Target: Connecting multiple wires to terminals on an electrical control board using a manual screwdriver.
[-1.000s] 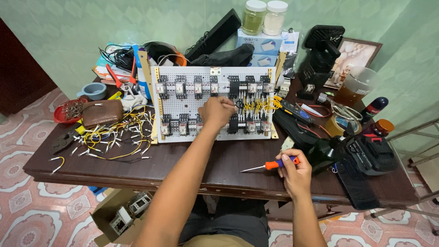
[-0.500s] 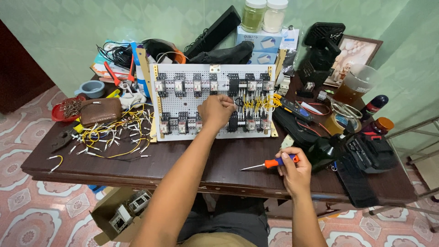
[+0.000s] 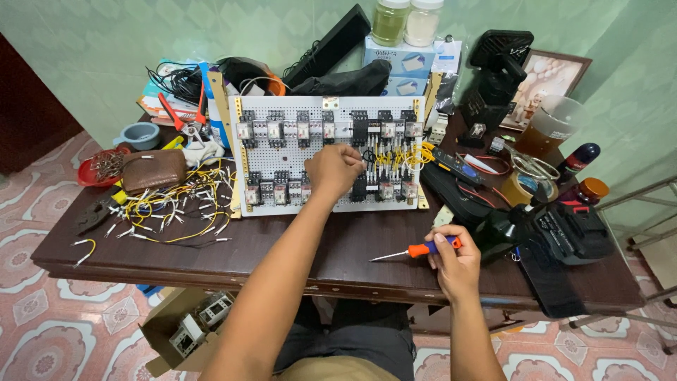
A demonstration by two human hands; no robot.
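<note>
A white perforated panel [image 3: 282,159] with rows of small relays and yellow and black wiring lies on a dark wooden table [image 3: 282,254]. My left hand [image 3: 334,169] reaches over the panel's middle, fingers pinched on a wire next to the relays. My right hand [image 3: 455,257] rests near the table's front edge and grips a screwdriver [image 3: 416,250] with an orange handle, its shaft pointing left.
Loose yellow wires [image 3: 169,204] and a brown pouch [image 3: 152,169] lie left of the panel. A black cordless tool [image 3: 557,233], tape rolls, a cup and jars crowd the right and back. A cardboard box [image 3: 187,328] sits on the tiled floor.
My left hand has stayed on the panel's wiring with small finger movement. The right hand still holds the screwdriver in the same place. The view has shifted slightly.
</note>
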